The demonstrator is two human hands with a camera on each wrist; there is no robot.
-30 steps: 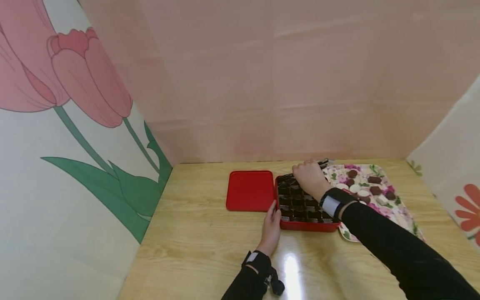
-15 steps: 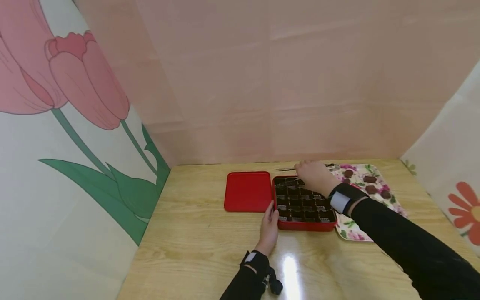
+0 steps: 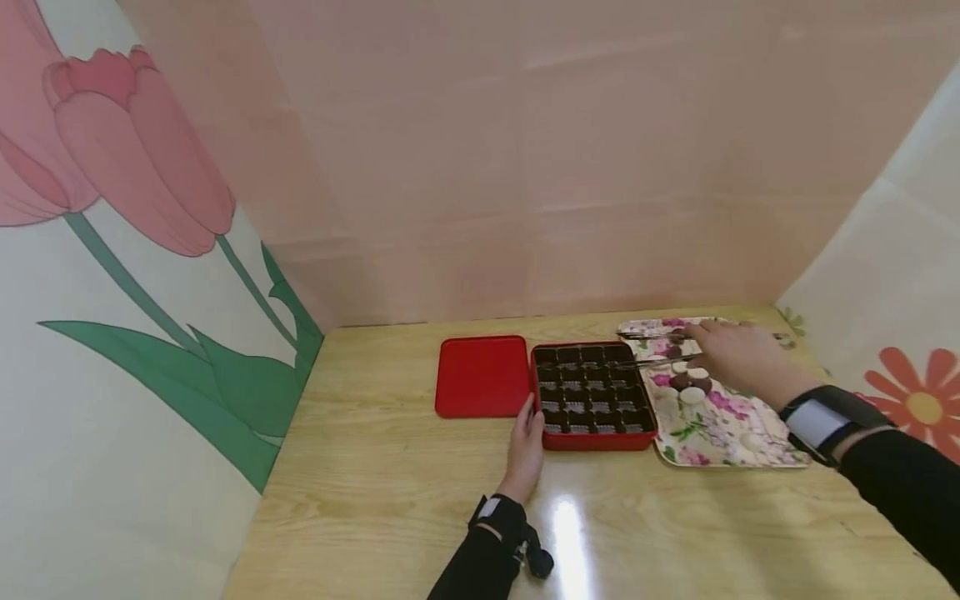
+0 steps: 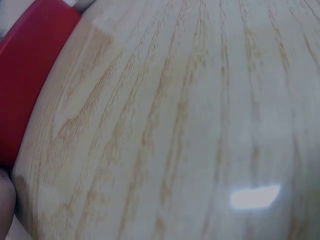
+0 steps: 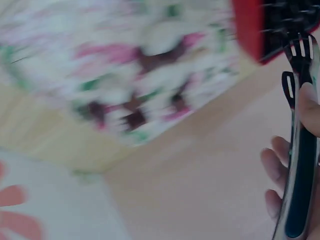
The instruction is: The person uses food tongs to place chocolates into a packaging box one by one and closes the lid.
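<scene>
In the head view my right hand [image 3: 738, 358] holds a pair of tongs [image 3: 660, 336] over the floral tray. The tongs' arms point left and stand apart. The right wrist view shows the tongs [image 5: 301, 175] with a slotted, fork-like black tip and a dark handle inlay, thumb along it. My left hand [image 3: 523, 454] lies against the left side of a red box [image 3: 597, 443], fingers fairly straight. A dark insert [image 3: 592, 387] divided into several small compartments fills that box. Chocolates [image 3: 692, 382], brown and white, sit on the floral tray [image 3: 731, 454], partly hidden by the right hand.
A flat red lid [image 3: 482, 377] lies on the wooden table [image 3: 375, 483] left of the box. The floral tray adjoins the box's right side. A pink backdrop [image 3: 450, 167] stands behind, with flower-printed panels at both sides.
My right hand has moved right with the tongs, from above the box to above the tray. The tongs' arms look more spread. The left hand keeps its place at the box.
</scene>
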